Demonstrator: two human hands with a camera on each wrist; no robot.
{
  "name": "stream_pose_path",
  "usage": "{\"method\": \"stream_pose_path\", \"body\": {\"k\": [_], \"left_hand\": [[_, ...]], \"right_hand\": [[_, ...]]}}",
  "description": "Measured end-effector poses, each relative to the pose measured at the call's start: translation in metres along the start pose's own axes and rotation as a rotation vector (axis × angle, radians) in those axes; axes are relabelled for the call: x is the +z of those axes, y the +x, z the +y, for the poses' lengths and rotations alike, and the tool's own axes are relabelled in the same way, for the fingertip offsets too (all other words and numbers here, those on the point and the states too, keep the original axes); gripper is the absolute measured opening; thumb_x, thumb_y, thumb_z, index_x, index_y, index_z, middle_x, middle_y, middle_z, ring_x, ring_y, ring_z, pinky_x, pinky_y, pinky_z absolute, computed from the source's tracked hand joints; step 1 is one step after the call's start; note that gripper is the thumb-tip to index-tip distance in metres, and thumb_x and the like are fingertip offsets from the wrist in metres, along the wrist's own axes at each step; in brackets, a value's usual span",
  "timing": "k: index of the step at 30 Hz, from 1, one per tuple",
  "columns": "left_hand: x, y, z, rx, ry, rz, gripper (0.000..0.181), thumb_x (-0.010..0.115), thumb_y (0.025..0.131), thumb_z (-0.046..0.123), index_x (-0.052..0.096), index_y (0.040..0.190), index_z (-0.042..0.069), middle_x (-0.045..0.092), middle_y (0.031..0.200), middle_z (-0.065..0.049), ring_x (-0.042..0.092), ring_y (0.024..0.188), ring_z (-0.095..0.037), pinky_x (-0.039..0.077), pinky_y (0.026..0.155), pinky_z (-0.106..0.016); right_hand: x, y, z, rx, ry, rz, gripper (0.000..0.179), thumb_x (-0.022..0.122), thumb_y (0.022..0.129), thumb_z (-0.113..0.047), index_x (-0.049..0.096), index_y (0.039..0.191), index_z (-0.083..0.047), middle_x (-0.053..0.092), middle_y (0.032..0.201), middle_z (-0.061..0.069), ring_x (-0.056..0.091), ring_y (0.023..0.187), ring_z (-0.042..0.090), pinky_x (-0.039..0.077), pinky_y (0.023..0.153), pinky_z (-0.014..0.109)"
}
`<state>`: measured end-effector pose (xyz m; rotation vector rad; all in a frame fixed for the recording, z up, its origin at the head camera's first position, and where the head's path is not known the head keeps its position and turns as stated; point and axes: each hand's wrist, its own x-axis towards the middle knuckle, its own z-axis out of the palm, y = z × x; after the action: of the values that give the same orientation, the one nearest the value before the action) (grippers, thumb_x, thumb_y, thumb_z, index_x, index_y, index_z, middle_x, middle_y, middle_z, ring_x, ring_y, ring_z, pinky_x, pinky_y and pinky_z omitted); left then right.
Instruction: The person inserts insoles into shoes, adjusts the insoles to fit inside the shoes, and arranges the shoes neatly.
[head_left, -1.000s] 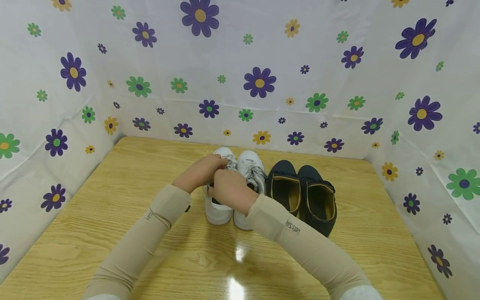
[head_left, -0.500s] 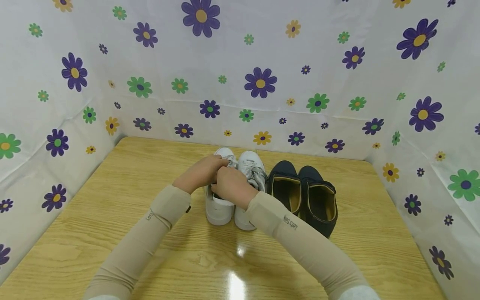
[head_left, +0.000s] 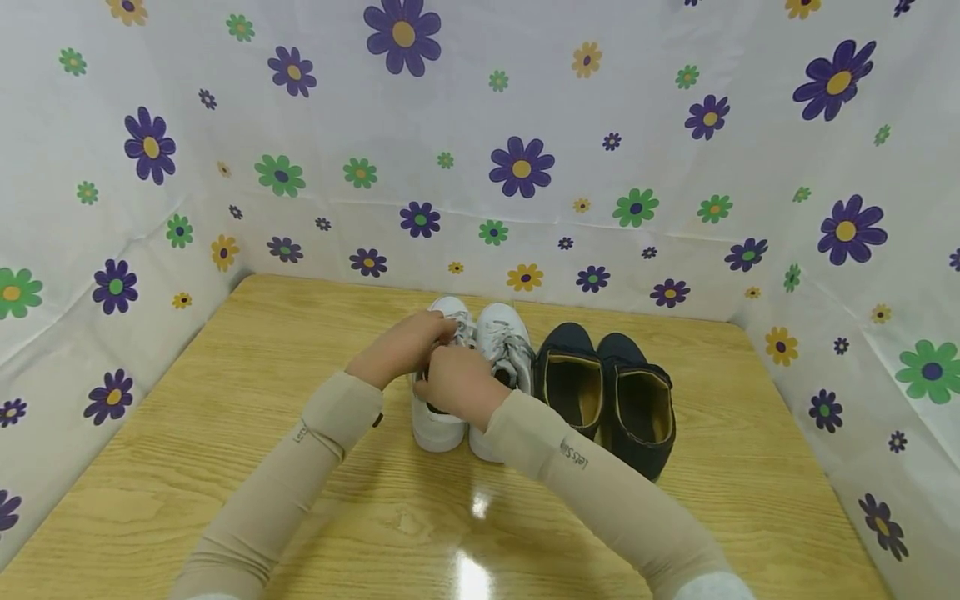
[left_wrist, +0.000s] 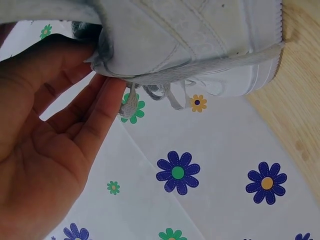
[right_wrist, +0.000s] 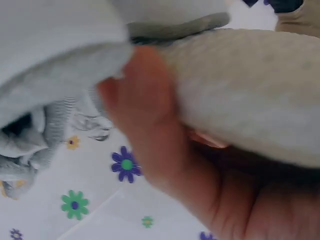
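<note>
A pair of white lace-up sneakers stands side by side, toes to the back wall. My left hand lies along the left sneaker; in the left wrist view its fingers pinch the edge of that shoe near the laces. My right hand is bent over the same shoe's opening and hides most of it. In the right wrist view, its blurred fingers curl against a pale, speckled padded part. The right sneaker stands close by, partly behind my right hand.
Dark navy slip-on shoes with tan lining stand right of the sneakers, close to my right forearm. The wooden table is bordered at the back and sides by a white flowered cloth.
My right hand has shifted slightly right and up, then back left and down, over the left sneaker's opening. My left hand and both pairs of shoes have stayed in place.
</note>
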<state>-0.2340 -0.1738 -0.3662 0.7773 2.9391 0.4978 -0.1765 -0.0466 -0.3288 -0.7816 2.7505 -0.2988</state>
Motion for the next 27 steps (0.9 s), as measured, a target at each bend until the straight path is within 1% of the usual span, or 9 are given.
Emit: {"method": "stream_pose_path", "body": {"k": [3,5,9,12,16,18,20,24,27], "left_hand": [[0.002,0.000,-0.002,0.021,0.005,0.026,0.018,0.057,0.090,-0.003,0.051,0.079,0.010,0.048,0.077,-0.004,0.041,0.069,-0.019,0.035,0.064,-0.030],[0.002,0.000,-0.003,0.052,0.006,0.053,0.019,0.057,0.089,-0.003,0.050,0.077,0.009,0.046,0.075,-0.004,0.039,0.068,-0.019,0.034,0.063,-0.030],[0.003,-0.001,-0.004,0.091,0.006,0.090,0.022,0.057,0.086,-0.005,0.047,0.073,0.009,0.042,0.072,-0.004,0.037,0.065,-0.018,0.031,0.061,-0.029],[0.003,-0.001,-0.005,0.088,0.006,0.088,0.022,0.057,0.087,-0.005,0.047,0.073,0.009,0.043,0.072,-0.004,0.037,0.066,-0.018,0.032,0.062,-0.029],[0.003,0.000,-0.004,0.057,0.009,0.066,0.019,0.058,0.088,-0.004,0.050,0.077,0.010,0.048,0.076,-0.004,0.041,0.069,-0.019,0.035,0.064,-0.030],[0.003,0.000,-0.003,0.042,0.009,0.055,0.018,0.058,0.088,-0.004,0.052,0.079,0.009,0.050,0.078,-0.004,0.043,0.070,-0.019,0.037,0.065,-0.031],[0.003,0.000,-0.003,0.032,0.006,0.047,0.017,0.057,0.089,-0.005,0.053,0.079,0.009,0.051,0.079,-0.005,0.043,0.070,-0.019,0.038,0.065,-0.031],[0.002,0.000,-0.002,0.026,0.013,0.036,0.019,0.056,0.090,-0.006,0.052,0.078,0.010,0.050,0.078,-0.005,0.042,0.070,-0.019,0.037,0.065,-0.031],[0.002,0.000,-0.002,0.032,0.015,0.033,0.021,0.056,0.090,-0.007,0.051,0.078,0.011,0.049,0.077,-0.004,0.041,0.070,-0.019,0.035,0.064,-0.030]], "right_hand": [[-0.001,-0.009,-0.006,0.010,-0.051,-0.025,0.045,0.061,0.094,-0.041,0.053,0.058,-0.014,0.045,0.046,-0.001,0.052,0.046,0.015,0.041,0.043,0.026],[-0.003,-0.015,-0.009,0.002,-0.081,-0.030,0.048,0.062,0.092,-0.043,0.050,0.055,-0.015,0.044,0.044,-0.001,0.052,0.046,0.015,0.040,0.042,0.026],[-0.006,-0.025,-0.012,-0.030,-0.119,-0.028,0.052,0.063,0.092,-0.040,0.044,0.051,-0.015,0.038,0.044,-0.002,0.046,0.043,0.013,0.033,0.039,0.024],[-0.007,-0.027,-0.013,-0.045,-0.125,0.003,0.049,0.063,0.093,-0.034,0.044,0.053,-0.014,0.040,0.046,-0.002,0.046,0.044,0.013,0.033,0.039,0.024],[-0.005,-0.027,-0.013,-0.052,-0.133,0.065,0.039,0.061,0.095,-0.029,0.053,0.062,-0.011,0.049,0.052,0.001,0.052,0.049,0.014,0.040,0.041,0.025],[-0.005,-0.026,-0.012,-0.050,-0.121,0.091,0.033,0.061,0.095,-0.028,0.055,0.067,-0.010,0.052,0.054,0.002,0.054,0.049,0.015,0.042,0.041,0.025],[0.001,-0.021,-0.008,-0.060,-0.098,0.122,0.030,0.060,0.095,-0.025,0.055,0.069,-0.010,0.051,0.055,0.003,0.052,0.047,0.015,0.040,0.039,0.025],[0.000,-0.019,-0.006,-0.053,-0.026,0.124,0.029,0.060,0.094,-0.020,0.055,0.069,-0.009,0.051,0.055,0.003,0.052,0.048,0.015,0.038,0.041,0.025],[-0.005,-0.020,-0.007,-0.036,0.013,0.099,0.030,0.061,0.095,-0.019,0.057,0.067,-0.008,0.052,0.054,0.003,0.053,0.049,0.015,0.038,0.043,0.024]]}}
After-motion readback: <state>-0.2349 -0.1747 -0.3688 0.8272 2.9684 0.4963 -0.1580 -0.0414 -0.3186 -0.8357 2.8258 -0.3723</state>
